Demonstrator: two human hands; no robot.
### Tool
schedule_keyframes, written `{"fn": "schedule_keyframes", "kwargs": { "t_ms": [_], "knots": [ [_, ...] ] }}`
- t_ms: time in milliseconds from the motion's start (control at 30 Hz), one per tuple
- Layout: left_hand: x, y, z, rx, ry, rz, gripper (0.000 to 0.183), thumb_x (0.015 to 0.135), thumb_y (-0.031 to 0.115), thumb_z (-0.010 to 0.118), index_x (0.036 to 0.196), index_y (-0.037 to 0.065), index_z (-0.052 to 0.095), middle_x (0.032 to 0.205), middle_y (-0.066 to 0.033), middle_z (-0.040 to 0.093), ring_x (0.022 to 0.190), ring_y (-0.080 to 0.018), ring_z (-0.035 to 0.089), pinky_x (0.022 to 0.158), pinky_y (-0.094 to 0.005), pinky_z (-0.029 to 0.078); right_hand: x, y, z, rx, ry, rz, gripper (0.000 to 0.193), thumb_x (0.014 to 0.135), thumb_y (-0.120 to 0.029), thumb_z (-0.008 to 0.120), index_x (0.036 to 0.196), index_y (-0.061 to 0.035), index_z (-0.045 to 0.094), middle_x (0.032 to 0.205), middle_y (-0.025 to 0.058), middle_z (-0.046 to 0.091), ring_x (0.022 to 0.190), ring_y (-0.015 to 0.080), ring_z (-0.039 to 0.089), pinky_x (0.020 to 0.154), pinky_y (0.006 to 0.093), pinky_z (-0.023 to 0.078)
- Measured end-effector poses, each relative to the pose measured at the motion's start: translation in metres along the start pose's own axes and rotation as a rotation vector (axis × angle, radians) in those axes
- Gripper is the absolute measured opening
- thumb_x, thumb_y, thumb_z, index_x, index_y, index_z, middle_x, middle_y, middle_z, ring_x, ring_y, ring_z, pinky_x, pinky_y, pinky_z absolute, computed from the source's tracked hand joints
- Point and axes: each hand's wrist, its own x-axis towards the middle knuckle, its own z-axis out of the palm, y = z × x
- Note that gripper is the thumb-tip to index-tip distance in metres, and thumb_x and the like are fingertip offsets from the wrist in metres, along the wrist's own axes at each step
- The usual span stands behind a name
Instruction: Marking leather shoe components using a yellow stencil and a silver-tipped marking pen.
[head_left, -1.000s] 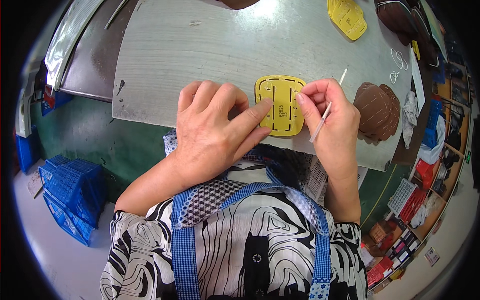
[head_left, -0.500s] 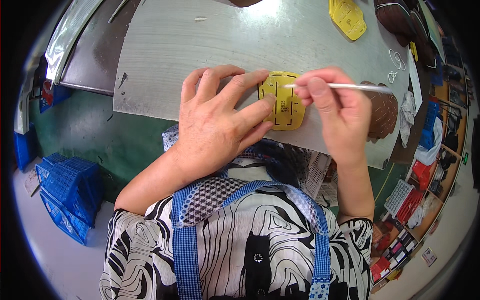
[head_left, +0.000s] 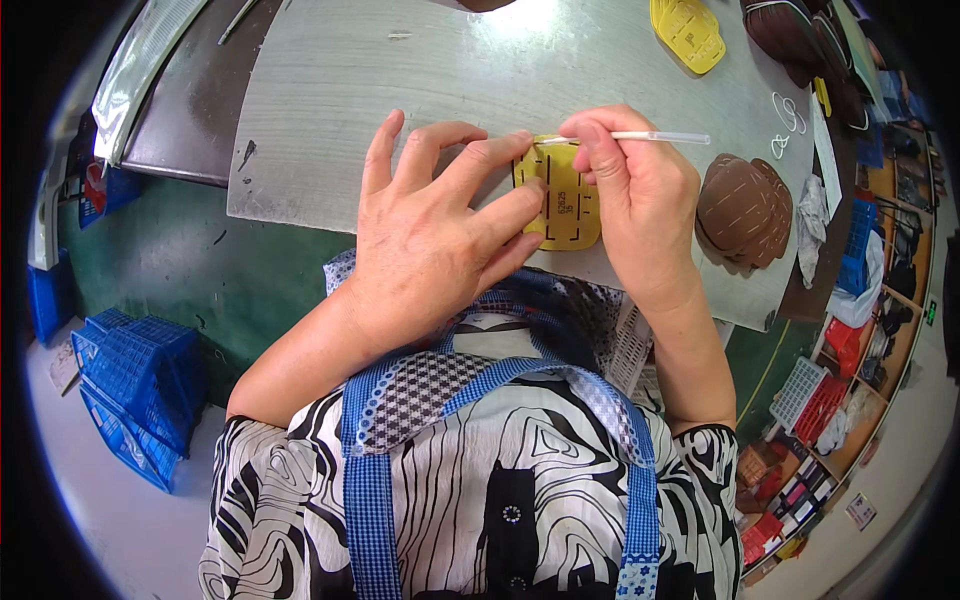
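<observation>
A yellow slotted template (head_left: 572, 208) with rounded corners and black-edged slots lies on the grey tabletop in front of me. My left hand (head_left: 430, 225) rests over its left side with fingers spread, index fingertip and thumb pressing on it. Pinched in my right hand (head_left: 645, 205) is a thin white pen (head_left: 675, 137) with a translucent tail. Its tip touches the template's upper edge, close to my left index finger. Whatever lies under the template is hidden. To the right of my right hand sits a stack of brown pieces (head_left: 745, 215) marked with light dashes.
More yellow templates (head_left: 688, 38) lie at the far right, beside bound brown bundles (head_left: 790, 40). White loops (head_left: 788, 113), a pale strip (head_left: 827, 150) and a crumpled cloth (head_left: 812, 225) line the right edge. Blue crates (head_left: 140, 375) stand on the floor at left.
My right hand has moved up and left with the pen, whose tip is now at the template's upper edge. The brown stack is more exposed. My left hand stays on the template.
</observation>
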Motion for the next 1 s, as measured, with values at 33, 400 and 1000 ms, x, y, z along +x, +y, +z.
{"fn": "schedule_keyframes", "kwargs": {
  "t_ms": [33, 400, 1000],
  "knots": [
    [0.000, 0.001, 0.000, 0.007, -0.007, -0.006, 0.027, 0.081, 0.034, 0.079, 0.105, 0.024, 0.074, 0.137, 0.0028, 0.062, 0.125, -0.0259, 0.055, 0.117, -0.0613, 0.028, -0.002, 0.000, -0.002, -0.002, 0.001, 0.003, 0.016, 0.104, -0.017, 0.060, 0.097, -0.0040, 0.066, 0.088, 0.0110, 0.070, 0.075, 0.0314, 0.068, 0.067, 0.0393, 0.053],
    [-0.001, -0.001, -0.001, 0.037, -0.011, 0.006, 0.029, 0.084, 0.035, 0.078, 0.110, 0.023, 0.075, 0.136, 0.0031, 0.063, 0.127, -0.0243, 0.054, 0.119, -0.0591, 0.026, -0.059, -0.012, -0.019, -0.103, 0.124, 0.147, 0.017, 0.105, -0.012, 0.058, 0.096, -0.0017, 0.068, 0.083, 0.0133, 0.065, 0.071, 0.0289, 0.064, 0.065, 0.0381, 0.049],
    [-0.002, -0.004, 0.005, 0.029, 0.020, -0.018, 0.044, 0.080, 0.038, 0.079, 0.118, 0.018, 0.068, 0.136, 0.0050, 0.065, 0.127, -0.0244, 0.056, 0.117, -0.0603, 0.029, -0.033, -0.017, 0.004, -0.088, 0.068, -0.116, 0.009, 0.099, -0.011, 0.065, 0.096, -0.0030, 0.066, 0.083, 0.0131, 0.062, 0.074, 0.0334, 0.063, 0.066, 0.0416, 0.050]
  ]
}}
